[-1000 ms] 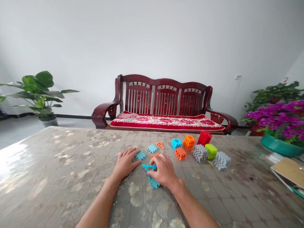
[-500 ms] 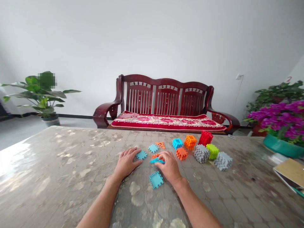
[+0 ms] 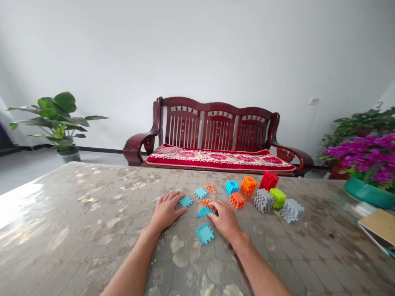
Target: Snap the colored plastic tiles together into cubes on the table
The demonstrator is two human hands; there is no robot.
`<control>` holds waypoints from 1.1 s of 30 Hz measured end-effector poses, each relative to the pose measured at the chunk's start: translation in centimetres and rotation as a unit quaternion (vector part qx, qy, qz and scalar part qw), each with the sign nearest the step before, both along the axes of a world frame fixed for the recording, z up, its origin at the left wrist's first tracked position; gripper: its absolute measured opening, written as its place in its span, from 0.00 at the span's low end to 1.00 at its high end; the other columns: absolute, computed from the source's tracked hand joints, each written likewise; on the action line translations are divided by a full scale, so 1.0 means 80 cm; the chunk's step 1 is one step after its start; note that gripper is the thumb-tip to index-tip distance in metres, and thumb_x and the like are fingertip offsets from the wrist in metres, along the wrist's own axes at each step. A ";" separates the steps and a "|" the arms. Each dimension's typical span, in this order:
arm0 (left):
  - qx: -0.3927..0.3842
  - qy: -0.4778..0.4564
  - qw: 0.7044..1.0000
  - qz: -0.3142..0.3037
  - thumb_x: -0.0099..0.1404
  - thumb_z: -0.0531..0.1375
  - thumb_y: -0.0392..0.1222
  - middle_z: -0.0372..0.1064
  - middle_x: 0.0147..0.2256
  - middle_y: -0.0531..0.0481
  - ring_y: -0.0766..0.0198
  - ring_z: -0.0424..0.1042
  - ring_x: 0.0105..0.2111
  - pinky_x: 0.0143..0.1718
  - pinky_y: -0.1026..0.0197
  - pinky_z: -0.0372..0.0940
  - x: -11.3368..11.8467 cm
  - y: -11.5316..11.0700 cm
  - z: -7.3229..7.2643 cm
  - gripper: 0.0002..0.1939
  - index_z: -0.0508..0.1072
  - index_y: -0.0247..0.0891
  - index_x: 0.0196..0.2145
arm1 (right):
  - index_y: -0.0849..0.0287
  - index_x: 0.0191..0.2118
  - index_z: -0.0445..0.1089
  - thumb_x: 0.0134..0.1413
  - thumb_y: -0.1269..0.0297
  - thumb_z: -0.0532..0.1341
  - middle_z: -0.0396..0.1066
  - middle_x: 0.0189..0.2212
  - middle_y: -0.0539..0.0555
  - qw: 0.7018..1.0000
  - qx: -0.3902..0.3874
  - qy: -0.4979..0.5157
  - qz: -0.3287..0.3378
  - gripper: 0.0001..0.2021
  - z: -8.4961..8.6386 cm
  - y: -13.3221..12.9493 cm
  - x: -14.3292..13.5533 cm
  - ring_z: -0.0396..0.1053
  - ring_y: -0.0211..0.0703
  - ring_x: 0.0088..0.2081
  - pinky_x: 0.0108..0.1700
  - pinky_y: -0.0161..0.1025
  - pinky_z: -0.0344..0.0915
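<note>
My left hand (image 3: 168, 210) rests on the table with its fingers spread, its fingertips against a teal square interlocking tile (image 3: 186, 201). Further right, my right hand (image 3: 225, 217) has its thumb and fingers apart at the right end of a blue triangular piece (image 3: 204, 211), which lies flat. Just behind that piece is an orange triangular piece (image 3: 206, 202), partly covered by the right fingers. Nearer to me lies a teal square tile (image 3: 204, 234) with notched edges. Beyond the hands are another teal tile (image 3: 200, 193) and an orange triangle (image 3: 210, 188).
Stacks of tiles stand to the right: blue (image 3: 232, 187), orange (image 3: 248, 185), red-orange (image 3: 237, 200), red (image 3: 269, 180), grey (image 3: 263, 201), lime (image 3: 278, 198) and another grey (image 3: 292, 211). A flower pot (image 3: 368, 192) and a notebook (image 3: 379, 225) sit at the table's right side.
The blue triangle, tilted in my right fingers before, now lies flat on the table, and those fingers have spread slightly. My left hand stays by its tile. The view has shifted a little.
</note>
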State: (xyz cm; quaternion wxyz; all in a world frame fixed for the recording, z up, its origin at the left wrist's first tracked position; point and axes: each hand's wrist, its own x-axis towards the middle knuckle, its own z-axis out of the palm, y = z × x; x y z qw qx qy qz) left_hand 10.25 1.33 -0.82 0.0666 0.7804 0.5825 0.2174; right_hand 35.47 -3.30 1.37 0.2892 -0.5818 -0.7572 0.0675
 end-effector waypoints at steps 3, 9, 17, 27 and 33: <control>0.003 0.000 1.000 0.000 0.62 0.60 0.52 0.66 0.62 0.46 0.49 0.63 0.62 0.63 0.44 0.53 0.000 0.000 0.000 0.26 0.72 0.50 0.58 | 0.51 0.46 0.74 0.54 0.72 0.63 0.77 0.42 0.52 0.999 0.009 -0.048 0.016 0.14 0.002 -0.002 -0.003 0.71 0.48 0.46 0.48 0.42 0.64; 0.009 -0.005 1.000 0.002 0.61 0.61 0.51 0.66 0.62 0.47 0.50 0.63 0.62 0.64 0.45 0.52 0.000 0.000 -0.001 0.26 0.72 0.51 0.57 | 0.52 0.50 0.72 0.56 0.72 0.62 0.76 0.43 0.53 0.996 0.029 -0.084 0.024 0.16 -0.003 -0.002 -0.003 0.70 0.49 0.47 0.50 0.42 0.63; 0.005 0.000 1.000 0.003 0.62 0.61 0.50 0.66 0.62 0.47 0.49 0.63 0.62 0.64 0.44 0.53 0.001 -0.002 0.003 0.25 0.72 0.51 0.58 | 0.51 0.44 0.75 0.56 0.72 0.60 0.76 0.40 0.51 0.998 0.029 -0.056 0.019 0.12 0.004 -0.007 -0.007 0.70 0.46 0.45 0.48 0.41 0.63; -0.001 0.005 1.000 0.004 0.62 0.61 0.52 0.66 0.62 0.48 0.50 0.62 0.63 0.64 0.44 0.54 0.001 -0.002 0.003 0.26 0.71 0.51 0.58 | 0.50 0.38 0.76 0.58 0.68 0.63 0.73 0.38 0.52 0.994 0.018 -0.103 0.018 0.06 0.004 -0.006 -0.007 0.68 0.47 0.45 0.47 0.40 0.62; -0.003 0.013 1.000 0.005 0.63 0.60 0.52 0.65 0.63 0.47 0.51 0.61 0.63 0.64 0.45 0.53 0.001 -0.001 0.001 0.26 0.71 0.50 0.58 | 0.51 0.37 0.77 0.58 0.66 0.63 0.74 0.37 0.50 0.996 0.008 -0.089 0.024 0.05 0.007 -0.008 -0.006 0.69 0.44 0.44 0.46 0.38 0.60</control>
